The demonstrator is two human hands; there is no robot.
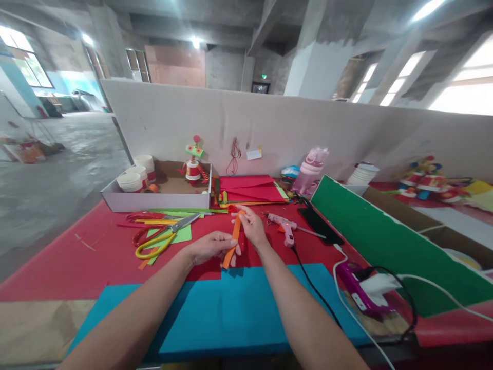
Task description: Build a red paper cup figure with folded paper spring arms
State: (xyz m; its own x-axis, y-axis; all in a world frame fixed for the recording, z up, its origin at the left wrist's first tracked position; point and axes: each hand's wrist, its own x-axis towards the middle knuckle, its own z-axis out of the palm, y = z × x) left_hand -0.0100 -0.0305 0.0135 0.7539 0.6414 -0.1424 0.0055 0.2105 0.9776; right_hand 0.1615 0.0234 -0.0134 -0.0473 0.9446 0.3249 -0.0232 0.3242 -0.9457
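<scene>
An orange paper strip (236, 230) slants between my two hands above the red tabletop. My left hand (215, 247) pinches its lower part between thumb and fingers. Higher up, my right hand (249, 224) grips the strip near its top end. A small red piece (231, 209) shows by the right fingertips; whether it is held or lies behind them I cannot tell. To the left lie scissors with yellow handles (156, 244) on green paper (185, 233). Just right of my right hand rests a pink glue gun (285, 226) with a glue stick in its back.
A white box (154, 202) holds paper cups (130, 181) and a paper-cup figure (193, 167). Red paper sheets (246, 187) lie at the back, near a pink bottle (310, 172). On the right are a green panel (385, 241), a purple power strip (364, 293) and cables. Blue sheets (231, 313) cover the front.
</scene>
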